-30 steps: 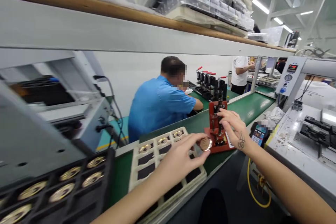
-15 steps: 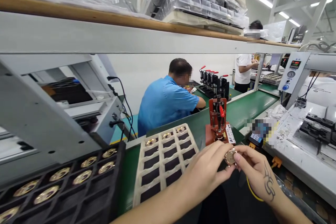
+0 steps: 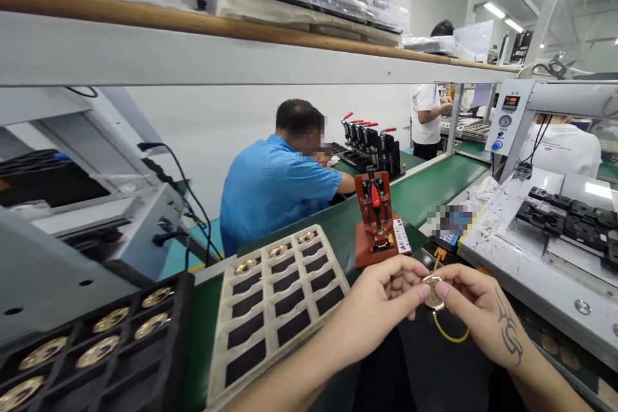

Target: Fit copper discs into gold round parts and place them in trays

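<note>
A round gold-coloured watch case (image 3: 434, 291) is held up between both hands in front of my lap. My left hand (image 3: 383, 302) pinches its left edge, thumb in front and fingers curled behind. On the opposite edge, my right hand (image 3: 476, 315) grips it with the thumb pressed near the rim. The flat round side of the case faces me; fine detail on it is too small to read. Just beyond my hands stands a red press fixture (image 3: 373, 219) with a red lever. A beige compartment tray (image 3: 219, 335) lies left of my left forearm, with three gold rings in its far row.
A black tray (image 3: 181, 335) with several gold rings sits at the far left. A green belt (image 3: 429, 190) runs behind the fixture. On the right stands a white machine bench (image 3: 531, 257). A co-worker in blue (image 3: 275, 193) sits across; a shelf (image 3: 241, 55) spans overhead.
My view has turned right, so the surroundings sit further left. My left thumb has come onto the front of the watch case, which stays between both hands.
</note>
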### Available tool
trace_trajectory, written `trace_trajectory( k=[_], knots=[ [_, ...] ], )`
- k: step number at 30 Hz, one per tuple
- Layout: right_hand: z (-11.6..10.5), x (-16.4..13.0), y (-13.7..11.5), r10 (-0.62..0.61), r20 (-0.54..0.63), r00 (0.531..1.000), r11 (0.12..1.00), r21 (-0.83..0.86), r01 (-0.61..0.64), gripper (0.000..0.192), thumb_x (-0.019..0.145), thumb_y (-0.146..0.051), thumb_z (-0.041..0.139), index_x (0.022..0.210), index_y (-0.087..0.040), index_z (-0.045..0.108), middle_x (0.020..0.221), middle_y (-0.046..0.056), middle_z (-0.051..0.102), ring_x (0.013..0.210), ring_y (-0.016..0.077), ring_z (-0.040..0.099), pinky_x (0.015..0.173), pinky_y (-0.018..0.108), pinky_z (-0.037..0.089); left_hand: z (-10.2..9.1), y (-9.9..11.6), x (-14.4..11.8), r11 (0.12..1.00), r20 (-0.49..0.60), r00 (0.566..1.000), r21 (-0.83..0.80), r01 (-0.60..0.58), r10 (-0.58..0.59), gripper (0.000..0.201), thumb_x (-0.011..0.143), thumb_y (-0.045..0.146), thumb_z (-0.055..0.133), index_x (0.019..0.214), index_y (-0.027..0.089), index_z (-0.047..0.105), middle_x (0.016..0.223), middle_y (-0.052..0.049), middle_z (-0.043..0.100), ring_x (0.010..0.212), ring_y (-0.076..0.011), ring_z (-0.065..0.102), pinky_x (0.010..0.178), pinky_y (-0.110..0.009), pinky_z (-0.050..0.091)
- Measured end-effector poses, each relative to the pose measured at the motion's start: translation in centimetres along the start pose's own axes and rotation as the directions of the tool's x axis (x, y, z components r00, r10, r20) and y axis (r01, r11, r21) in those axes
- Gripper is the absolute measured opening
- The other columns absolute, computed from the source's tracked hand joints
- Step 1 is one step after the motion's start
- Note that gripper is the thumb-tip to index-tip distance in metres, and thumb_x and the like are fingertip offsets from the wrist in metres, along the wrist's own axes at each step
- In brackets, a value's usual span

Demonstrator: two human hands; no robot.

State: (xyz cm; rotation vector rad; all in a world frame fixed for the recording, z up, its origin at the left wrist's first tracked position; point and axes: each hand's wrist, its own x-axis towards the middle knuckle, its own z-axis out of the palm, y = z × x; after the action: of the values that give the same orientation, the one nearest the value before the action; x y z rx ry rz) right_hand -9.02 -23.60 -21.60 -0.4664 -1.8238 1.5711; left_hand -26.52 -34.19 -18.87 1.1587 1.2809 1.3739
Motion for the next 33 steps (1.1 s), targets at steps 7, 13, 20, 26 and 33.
trace_trajectory(
  k=[7, 13, 20, 26, 33],
  knots=[
    [-1.5, -1.4, 0.9, 0.029, -0.067, 0.997, 0.998, 0.052, -0.025, 0.032, 0.099, -0.054, 0.079, 0.109, -0.023, 0.081, 0.087, 0.004, 0.079, 0.076, 0.0177, 0.072, 0.071, 0.027, 0.059, 2.5, -2.4, 1.0, 0.979, -0.139, 0.99, -0.196, -0.05, 0.022, 0.043, 0.085, 0.05, 0.092, 0.102, 0.015, 0.073, 0.084, -0.002, 0.072, 0.065, -0.0123, 0.064, 0.062, -0.026, 0.053],
    [-1.3, -2.7, 1.5, -0.008, -0.061, 0.998, 0.997, 0.078, 0.013, 0.026, 0.103, -0.047, 0.076, 0.107, -0.022, 0.079, 0.09, 0.005, 0.08, 0.083, 0.0197, 0.074, 0.082, 0.031, 0.061, 5.2, -5.0, 0.2, 0.904, -0.197, 0.98, -0.417, -0.095, 0.012, 0.036, 0.089, 0.045, 0.09, 0.095, 0.017, 0.067, 0.084, -0.002, 0.073, 0.073, -0.0147, 0.068, 0.071, -0.027, 0.057],
    [-2.2, -3.3, 0.9, 0.076, -0.064, 0.995, 0.991, 0.116, -0.068, 0.025, 0.102, -0.048, 0.077, 0.107, -0.025, 0.082, 0.084, 0.003, 0.081, 0.072, 0.0177, 0.076, 0.073, 0.028, 0.064, 5.6, -5.8, -0.4, 0.913, -0.074, 0.997, -0.406, -0.032, 0.002, 0.04, 0.092, 0.05, 0.087, 0.099, 0.017, 0.064, 0.092, -0.005, 0.076, 0.079, -0.0184, 0.074, 0.075, -0.03, 0.059],
    [-3.0, -4.3, 1.1, 0.076, -0.091, 0.993, 0.997, -0.023, -0.079, 0.019, 0.104, -0.044, 0.077, 0.112, -0.028, 0.084, 0.103, 0.003, 0.084, 0.091, 0.0177, 0.078, 0.082, 0.024, 0.063, 4.7, -5.4, -0.2, 0.958, -0.062, 0.998, -0.288, -0.012, -0.006, 0.042, 0.095, 0.055, 0.081, 0.093, 0.016, 0.065, 0.078, -0.002, 0.074, 0.07, -0.0158, 0.07, 0.07, -0.028, 0.058],
    [-3.3, -4.8, 0.6, 0.04, -0.068, 0.997, 0.992, -0.119, -0.048, 0.016, 0.106, -0.042, 0.074, 0.113, -0.03, 0.082, 0.107, 0.002, 0.081, 0.096, 0.0178, 0.076, 0.087, 0.025, 0.06, 4.9, -5.1, -0.2, 0.955, -0.054, 0.999, -0.298, -0.007, -0.009, 0.041, 0.093, 0.053, 0.085, 0.095, 0.016, 0.067, 0.079, -0.001, 0.073, 0.069, -0.0144, 0.07, 0.07, -0.027, 0.058]
  ],
)
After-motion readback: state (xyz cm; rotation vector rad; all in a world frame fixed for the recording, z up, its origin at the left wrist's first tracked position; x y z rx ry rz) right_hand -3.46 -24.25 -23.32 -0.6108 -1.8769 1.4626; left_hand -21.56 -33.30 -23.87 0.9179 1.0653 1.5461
